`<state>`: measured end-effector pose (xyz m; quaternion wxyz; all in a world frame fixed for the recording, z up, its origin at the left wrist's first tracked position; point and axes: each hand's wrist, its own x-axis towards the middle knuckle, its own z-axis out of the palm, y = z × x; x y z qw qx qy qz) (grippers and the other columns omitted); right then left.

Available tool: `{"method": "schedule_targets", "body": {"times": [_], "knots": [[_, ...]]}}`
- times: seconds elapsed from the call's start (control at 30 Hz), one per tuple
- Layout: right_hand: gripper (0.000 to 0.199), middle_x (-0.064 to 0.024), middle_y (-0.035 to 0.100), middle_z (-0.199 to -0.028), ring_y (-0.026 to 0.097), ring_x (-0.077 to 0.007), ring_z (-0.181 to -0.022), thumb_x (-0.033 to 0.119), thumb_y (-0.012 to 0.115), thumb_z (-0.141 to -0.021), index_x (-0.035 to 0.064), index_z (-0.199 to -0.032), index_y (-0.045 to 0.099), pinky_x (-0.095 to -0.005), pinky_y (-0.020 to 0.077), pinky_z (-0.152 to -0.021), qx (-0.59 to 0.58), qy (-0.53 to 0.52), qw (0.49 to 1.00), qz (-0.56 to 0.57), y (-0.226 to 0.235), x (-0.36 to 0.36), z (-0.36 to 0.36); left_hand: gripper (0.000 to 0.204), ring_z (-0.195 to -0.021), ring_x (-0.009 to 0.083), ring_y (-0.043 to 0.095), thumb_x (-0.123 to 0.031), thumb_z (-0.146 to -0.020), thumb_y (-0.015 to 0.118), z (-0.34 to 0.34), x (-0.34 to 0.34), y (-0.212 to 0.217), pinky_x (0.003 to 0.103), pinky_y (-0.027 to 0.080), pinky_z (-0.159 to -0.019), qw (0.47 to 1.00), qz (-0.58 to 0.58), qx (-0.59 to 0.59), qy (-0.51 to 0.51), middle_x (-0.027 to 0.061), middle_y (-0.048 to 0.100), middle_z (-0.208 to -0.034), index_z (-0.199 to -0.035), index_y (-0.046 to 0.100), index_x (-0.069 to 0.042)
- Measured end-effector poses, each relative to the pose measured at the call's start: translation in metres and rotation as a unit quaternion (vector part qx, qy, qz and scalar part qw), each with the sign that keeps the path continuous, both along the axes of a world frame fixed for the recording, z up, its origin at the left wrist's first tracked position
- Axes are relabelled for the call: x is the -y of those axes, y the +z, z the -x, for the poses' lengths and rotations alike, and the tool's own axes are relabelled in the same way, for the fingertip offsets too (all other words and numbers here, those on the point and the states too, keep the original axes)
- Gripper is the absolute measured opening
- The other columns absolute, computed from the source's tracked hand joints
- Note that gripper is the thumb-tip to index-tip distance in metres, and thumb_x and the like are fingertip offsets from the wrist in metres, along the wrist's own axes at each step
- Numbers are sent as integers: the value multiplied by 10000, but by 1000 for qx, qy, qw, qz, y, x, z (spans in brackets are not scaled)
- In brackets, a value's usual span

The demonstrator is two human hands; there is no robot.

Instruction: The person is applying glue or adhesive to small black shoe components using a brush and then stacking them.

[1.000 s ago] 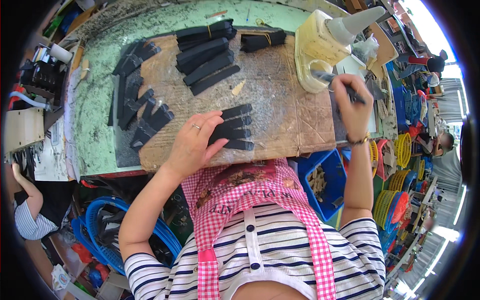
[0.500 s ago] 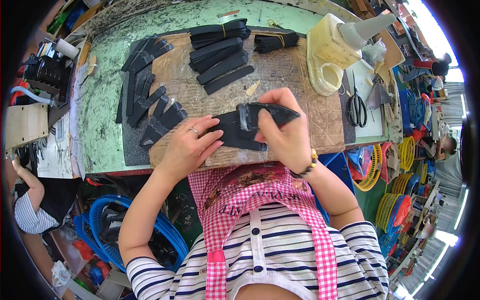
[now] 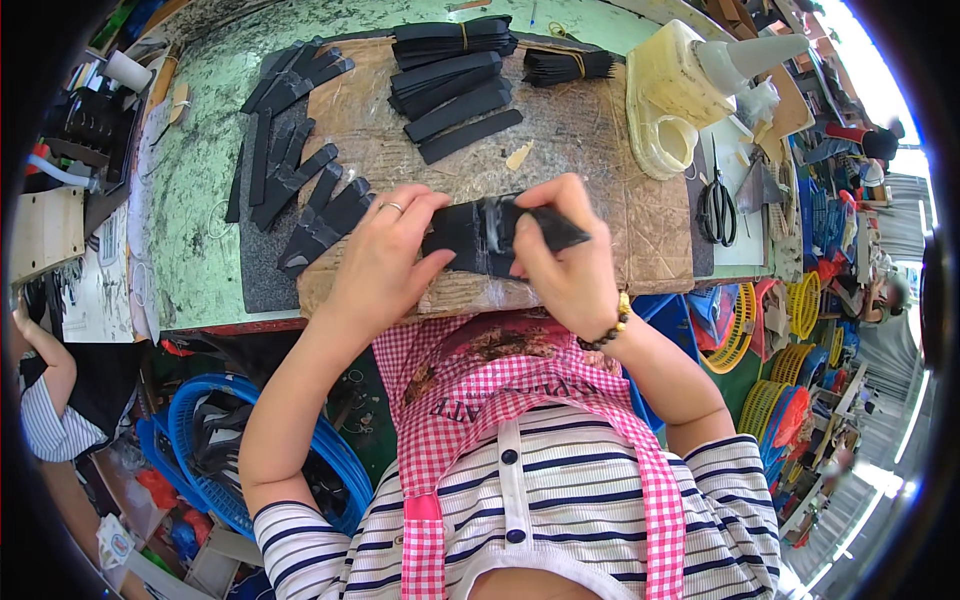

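Note:
Several black strips (image 3: 452,232) lie side by side on the brown board in front of me. My left hand (image 3: 385,245) holds their left end, thumb at the near edge and fingers at the far edge. My right hand (image 3: 572,250) is closed around a dark flat tool (image 3: 553,228) that tapers to a point at the right. Its broad left end, smeared whitish, rests on the strips. My fingers hide part of the tool, so its exact kind is unclear.
Stacked black strips (image 3: 450,85) and a banded bundle (image 3: 568,67) lie beyond my hands. Fanned strips (image 3: 300,175) are on the left. A yellowish glue bottle (image 3: 672,85) stands at the right, near black scissors (image 3: 716,212). A blue basket (image 3: 185,405) sits below the table.
My left hand has shifted far and slightly right, its thumb now spread from the fingers at the strips' near edge. The tool's broad end has moved slightly right along the strips.

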<state>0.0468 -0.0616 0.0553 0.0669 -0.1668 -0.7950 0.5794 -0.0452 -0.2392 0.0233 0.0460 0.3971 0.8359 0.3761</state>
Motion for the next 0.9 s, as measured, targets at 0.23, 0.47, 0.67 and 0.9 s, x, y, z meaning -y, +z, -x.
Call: {"method": "schedule_targets", "body": {"times": [0.23,0.47,0.67,0.9], "knots": [[193,-147,601,-755,648,-312,-658,-18,561,-805,27,-978,486,-363,499,-600,-13,124,988,-88,13,-2,-39,502,-997,339,550,-81,-651,790,-8,-15,10,415,451,-861,988,134,5,82,170,556,-1084,-1088,557,5],[135,-89,597,-689,623,-180,-540,7,541,-870,29,-988,479,-300,472,-494,-9,2,996,93,12,-16,-5,477,-787,321,626,-67,-619,810,-9,-20,5,401,492,-711,975,140,97,145,138,627,-837,-1018,555,-4],[191,-211,604,-743,606,-436,-704,18,568,-803,44,-971,482,-422,482,-605,-33,59,996,-58,-7,-12,-1,418,-745,297,638,-67,-602,817,-8,-27,11,386,503,-682,964,171,107,171,128,632,-776,-939,579,-5],[157,-140,599,-680,642,-222,-543,27,548,-849,23,-992,483,-344,490,-513,-9,11,996,83,12,-25,-6,378,-783,307,656,-86,-604,812,-3,-24,18,378,515,-713,953,146,216,152,166,657,-810,-903,609,25]]}}
